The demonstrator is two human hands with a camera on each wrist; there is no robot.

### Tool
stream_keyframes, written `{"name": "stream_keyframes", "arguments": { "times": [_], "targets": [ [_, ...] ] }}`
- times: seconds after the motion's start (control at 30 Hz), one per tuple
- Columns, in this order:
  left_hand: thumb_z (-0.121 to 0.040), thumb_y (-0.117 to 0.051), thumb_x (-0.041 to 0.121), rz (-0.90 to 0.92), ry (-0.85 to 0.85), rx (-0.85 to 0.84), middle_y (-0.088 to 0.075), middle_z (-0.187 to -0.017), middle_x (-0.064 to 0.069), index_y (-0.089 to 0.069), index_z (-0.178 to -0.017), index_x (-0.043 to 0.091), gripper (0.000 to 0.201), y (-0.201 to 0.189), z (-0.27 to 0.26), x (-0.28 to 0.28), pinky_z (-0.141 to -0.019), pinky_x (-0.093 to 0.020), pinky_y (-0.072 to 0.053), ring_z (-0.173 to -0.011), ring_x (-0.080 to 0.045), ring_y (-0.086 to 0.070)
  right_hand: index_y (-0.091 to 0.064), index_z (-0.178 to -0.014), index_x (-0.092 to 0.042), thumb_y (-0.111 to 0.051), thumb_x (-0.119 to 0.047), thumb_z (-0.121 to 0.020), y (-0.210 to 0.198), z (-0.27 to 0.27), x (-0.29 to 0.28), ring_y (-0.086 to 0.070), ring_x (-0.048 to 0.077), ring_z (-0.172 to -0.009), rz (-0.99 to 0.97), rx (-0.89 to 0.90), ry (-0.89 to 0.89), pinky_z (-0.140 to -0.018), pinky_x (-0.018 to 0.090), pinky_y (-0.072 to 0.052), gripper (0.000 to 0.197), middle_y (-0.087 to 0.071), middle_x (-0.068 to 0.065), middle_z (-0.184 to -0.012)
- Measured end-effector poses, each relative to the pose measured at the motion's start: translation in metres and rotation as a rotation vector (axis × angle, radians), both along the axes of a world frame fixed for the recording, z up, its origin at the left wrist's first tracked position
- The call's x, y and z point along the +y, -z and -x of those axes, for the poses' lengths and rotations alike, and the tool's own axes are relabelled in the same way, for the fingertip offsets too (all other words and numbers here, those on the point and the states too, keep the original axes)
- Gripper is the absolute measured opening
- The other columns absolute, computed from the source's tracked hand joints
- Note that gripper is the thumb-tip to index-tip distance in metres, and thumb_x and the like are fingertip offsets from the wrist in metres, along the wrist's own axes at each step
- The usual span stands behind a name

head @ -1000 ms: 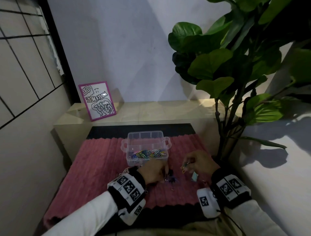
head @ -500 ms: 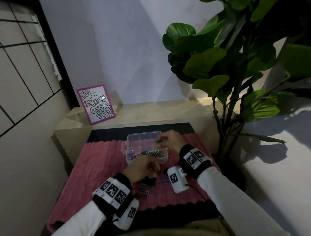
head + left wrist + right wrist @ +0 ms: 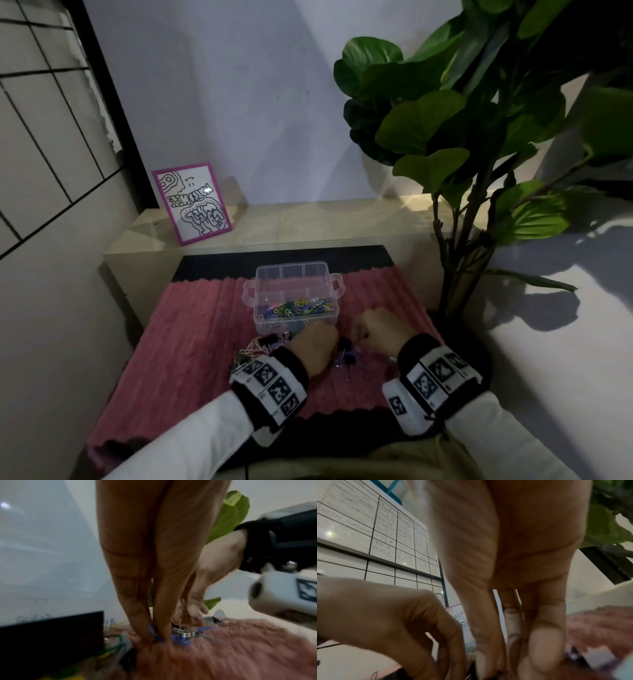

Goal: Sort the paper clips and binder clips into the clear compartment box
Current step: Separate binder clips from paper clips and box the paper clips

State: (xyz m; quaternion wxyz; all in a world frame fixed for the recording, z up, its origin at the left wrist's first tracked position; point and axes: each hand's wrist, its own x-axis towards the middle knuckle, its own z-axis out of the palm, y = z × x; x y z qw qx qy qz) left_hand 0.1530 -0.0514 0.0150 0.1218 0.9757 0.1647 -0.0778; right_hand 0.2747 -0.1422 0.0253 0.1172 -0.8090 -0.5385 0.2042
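Note:
The clear compartment box (image 3: 263, 310) stands on the pink mat, its near compartment full of coloured paper clips (image 3: 301, 306). Loose paper clips (image 3: 255, 346) lie left of my left hand (image 3: 317, 344). In the left wrist view its fingertips (image 3: 145, 631) point down and pinch a blue paper clip (image 3: 151, 632) on the mat. Dark and blue binder clips (image 3: 346, 359) (image 3: 184, 635) lie between my hands. My right hand (image 3: 358, 334) curls down over them, its fingertips (image 3: 193, 613) closing on a binder clip's wire handle; the right wrist view is too blurred to confirm this.
The pink ribbed mat (image 3: 191, 342) covers a low table. A potted plant (image 3: 455, 178) rises close on the right, its stem beside my right hand. A pink-framed drawing (image 3: 191, 202) leans on the ledge behind the box.
My right hand has come back from over the box's far compartments to the binder clips on the mat. My left hand stayed low at the clip pile.

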Motion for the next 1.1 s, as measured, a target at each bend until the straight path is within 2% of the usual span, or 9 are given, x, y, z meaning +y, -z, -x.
{"name": "stream_keyframes", "arguments": {
  "times": [0.1, 0.3, 0.4, 0.47, 0.57, 0.8, 0.93, 1.03, 1.1],
  "targets": [
    [-0.087, -0.044, 0.002, -0.034, 0.016, 0.059, -0.063, -0.108, -0.027, -0.063, -0.098, -0.011, 0.025, -0.006, -0.008, 0.0, -0.083, -0.04, -0.042, -0.101, -0.036, -0.058, -0.063, -0.089, -0.013, -0.077, -0.011, -0.067, 0.01, 0.004, 0.0, -0.061, 0.027, -0.099, 0.093, 0.046, -0.017, -0.081, 0.03, -0.048, 0.026, -0.066, 0.015, -0.106],
    [-0.087, -0.045, 0.001, -0.044, 0.018, 0.083, -0.062, -0.105, -0.028, -0.062, -0.092, -0.012, 0.021, -0.005, -0.009, -0.004, -0.082, -0.04, -0.043, -0.1, -0.038, -0.058, -0.046, -0.068, -0.023, -0.078, -0.004, -0.063, 0.018, 0.009, 0.004, -0.06, 0.025, -0.096, 0.027, 0.027, 0.033, -0.077, 0.028, -0.046, 0.038, -0.065, 0.012, -0.1],
    [-0.088, -0.045, 0.002, -0.048, 0.016, 0.104, -0.062, -0.106, -0.029, -0.061, -0.094, -0.013, 0.022, -0.009, -0.01, -0.004, -0.082, -0.041, -0.044, -0.101, -0.038, -0.058, -0.052, -0.074, -0.02, -0.077, -0.001, -0.064, 0.019, 0.009, -0.001, -0.058, 0.017, -0.078, -0.005, 0.08, 0.058, -0.062, 0.021, -0.043, 0.033, -0.059, 0.002, -0.079],
    [-0.089, -0.045, 0.004, -0.046, 0.002, 0.079, -0.062, -0.106, -0.028, -0.059, -0.097, -0.012, 0.022, -0.016, -0.008, -0.001, -0.081, -0.039, -0.045, -0.1, -0.038, -0.058, -0.053, -0.063, -0.023, -0.076, 0.0, -0.064, 0.023, 0.005, -0.006, -0.054, 0.003, -0.057, -0.049, 0.15, 0.087, -0.048, 0.009, -0.036, 0.033, -0.056, -0.005, -0.066],
    [-0.088, -0.046, 0.006, -0.042, 0.007, 0.012, -0.065, -0.1, -0.026, -0.061, -0.093, -0.009, 0.022, -0.029, -0.001, 0.008, -0.081, -0.038, -0.046, -0.095, -0.037, -0.06, -0.054, -0.055, -0.027, -0.072, 0.003, -0.068, 0.027, 0.001, -0.012, -0.052, -0.005, -0.044, -0.113, 0.235, 0.157, -0.043, 0.006, -0.037, 0.038, -0.055, -0.009, -0.058],
    [-0.082, -0.061, 0.014, 0.139, -0.076, -0.061, -0.065, -0.1, -0.009, -0.063, -0.092, 0.005, 0.014, -0.044, 0.014, 0.04, -0.077, -0.027, -0.044, -0.09, -0.021, -0.058, -0.052, -0.055, -0.027, -0.058, 0.006, -0.07, 0.022, 0.001, -0.014, -0.049, -0.002, -0.054, -0.122, 0.169, 0.128, -0.048, 0.004, -0.037, 0.037, -0.053, -0.016, -0.058],
    [-0.081, -0.063, 0.014, 0.173, -0.16, -0.147, -0.064, -0.091, 0.001, -0.064, -0.091, 0.012, 0.01, -0.05, 0.017, 0.06, -0.083, -0.031, -0.048, -0.088, -0.015, -0.059, -0.064, -0.082, -0.01, -0.065, 0.001, -0.073, 0.025, 0.002, -0.017, -0.052, 0.011, -0.076, -0.13, 0.136, 0.085, -0.058, 0.01, -0.037, 0.015, -0.059, -0.002, -0.078],
    [-0.081, -0.063, 0.01, 0.202, -0.276, -0.276, -0.067, -0.085, 0.001, -0.062, -0.085, 0.017, 0.008, -0.062, 0.013, 0.077, -0.082, -0.035, -0.052, -0.082, -0.016, -0.062, -0.063, -0.095, -0.006, -0.075, -0.01, -0.069, 0.028, 0.004, -0.017, -0.048, 0.013, -0.083, -0.123, 0.109, 0.046, -0.062, 0.015, -0.035, 0.029, -0.052, 0.002, -0.09],
    [-0.08, -0.062, 0.007, 0.151, -0.341, -0.352, -0.065, -0.078, 0.003, -0.061, -0.079, 0.019, 0.012, -0.069, 0.008, 0.089, -0.081, -0.038, -0.053, -0.078, -0.016, -0.062, -0.062, -0.098, -0.006, -0.075, -0.006, -0.067, 0.028, 0.005, -0.017, -0.046, 0.013, -0.084, -0.103, 0.09, 0.03, -0.065, 0.019, -0.035, 0.033, -0.048, 0.0, -0.091]
  ]
}}
